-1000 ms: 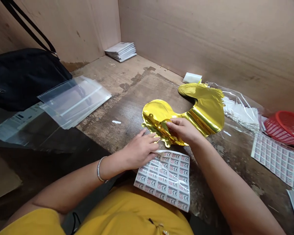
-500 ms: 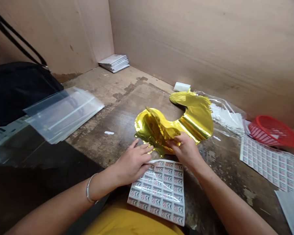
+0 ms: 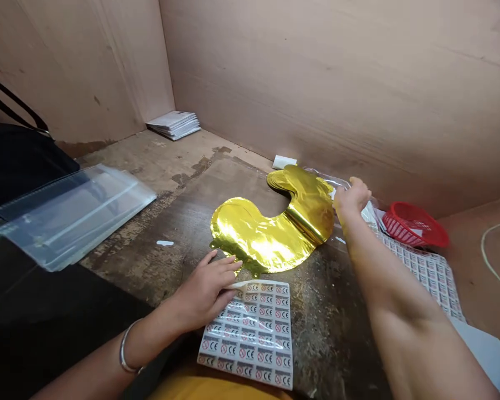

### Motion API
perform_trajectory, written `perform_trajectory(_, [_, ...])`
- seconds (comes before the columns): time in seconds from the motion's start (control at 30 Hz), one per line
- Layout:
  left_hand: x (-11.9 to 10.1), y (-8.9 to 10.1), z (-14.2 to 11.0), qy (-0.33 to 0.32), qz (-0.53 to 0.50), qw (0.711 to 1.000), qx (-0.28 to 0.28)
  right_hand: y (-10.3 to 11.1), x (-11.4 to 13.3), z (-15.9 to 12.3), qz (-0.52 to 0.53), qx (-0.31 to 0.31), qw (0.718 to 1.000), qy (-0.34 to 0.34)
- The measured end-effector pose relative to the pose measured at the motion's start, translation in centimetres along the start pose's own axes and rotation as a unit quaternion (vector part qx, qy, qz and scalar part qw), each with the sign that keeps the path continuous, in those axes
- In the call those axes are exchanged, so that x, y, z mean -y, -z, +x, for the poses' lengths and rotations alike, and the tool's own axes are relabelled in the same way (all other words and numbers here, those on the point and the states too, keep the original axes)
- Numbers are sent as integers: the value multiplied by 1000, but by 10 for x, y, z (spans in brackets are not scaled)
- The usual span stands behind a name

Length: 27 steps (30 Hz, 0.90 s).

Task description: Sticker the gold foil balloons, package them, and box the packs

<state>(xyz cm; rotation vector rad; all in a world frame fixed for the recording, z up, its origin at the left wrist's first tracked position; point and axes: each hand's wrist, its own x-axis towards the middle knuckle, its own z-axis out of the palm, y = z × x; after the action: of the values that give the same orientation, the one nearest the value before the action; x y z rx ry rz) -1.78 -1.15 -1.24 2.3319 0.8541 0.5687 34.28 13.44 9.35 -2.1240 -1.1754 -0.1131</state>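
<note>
Shiny gold foil balloons (image 3: 266, 233), flat and curved in shape, lie stacked on the table in front of me. My left hand (image 3: 206, 289) rests with fingers stretched out, fingertips at the lower left edge of the foil. Under its thumb side is the raised top edge of a sticker sheet (image 3: 254, 339) printed with CE marks. My right hand (image 3: 352, 195) is beyond the right edge of the gold foil, over a clear plastic bag (image 3: 369, 214) with white pieces in it. Its fingertips are turned away from view, so whether they grip anything is hidden.
A red plastic basket (image 3: 416, 225) stands right of the bag, beside another sticker sheet (image 3: 425, 272). Clear plastic sleeves (image 3: 79, 216) lie on the left near a dark bag (image 3: 20, 161). Stacked white booklets (image 3: 175, 125) sit in the far corner, where wooden walls (image 3: 316, 83) meet.
My right hand has let go of the folded foil and moved right and away toward the plastic bag. The gold foil now lies flat. My left hand stays by its edge.
</note>
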Motion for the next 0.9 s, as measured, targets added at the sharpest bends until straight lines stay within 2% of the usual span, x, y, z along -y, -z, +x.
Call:
perform_trajectory(0.07, [-1, 4, 0, 3, -37, 999, -2, 18, 8, -42, 39, 25, 998, 42])
perform_trajectory(0.13, [-2, 8, -1, 12, -102, 995, -21, 41, 12, -100, 79, 97, 989, 83])
perform_trajectory(0.2, [-6, 12, -2, 54, -186, 980, -42, 64, 11, -163, 132, 235, 951, 148])
perform_trajectory(0.23, [-9, 14, -3, 89, -231, 968, -43, 74, 8, -191, 158, 291, 930, 156])
perform_trajectory(0.27, [-12, 15, -4, 129, -278, 951, -34, 81, 4, -216, 179, 335, 915, 133])
perform_trajectory(0.33, [-21, 15, -5, 200, -368, 908, -1, 88, -4, -251, 250, 371, 894, 35])
perform_trajectory(0.43, [-34, 13, -4, 251, -465, 849, 30, 85, -12, -268, 334, 379, 856, -114])
perform_trajectory(0.5, [-43, 13, -3, 256, -490, 833, -1, 83, -12, -268, 354, 370, 847, -145])
perform_trajectory(0.53, [-47, 14, -4, 251, -478, 841, -38, 82, -11, -268, 358, 362, 848, -148])
perform_trajectory(0.6, [-55, 18, -5, 228, -401, 879, -118, 83, -9, -269, 367, 350, 848, -156])
perform_trajectory(0.63, [-58, 20, -6, 218, -355, 898, -140, 83, -7, -271, 373, 344, 846, -163])
perform_trajectory(0.7, [-62, 23, -7, 230, -313, 912, -134, 83, -5, -277, 390, 337, 838, -177])
perform_trajectory(0.73, [-62, 24, -8, 250, -334, 902, -111, 82, -4, -281, 398, 336, 835, -180])
perform_trajectory(0.8, [-61, 21, -9, 288, -447, 846, -42, 79, -3, -287, 407, 331, 832, -178])
perform_trajectory(0.9, [-56, 11, -14, 306, -624, 718, 48, 73, -5, -293, 402, 325, 839, -169])
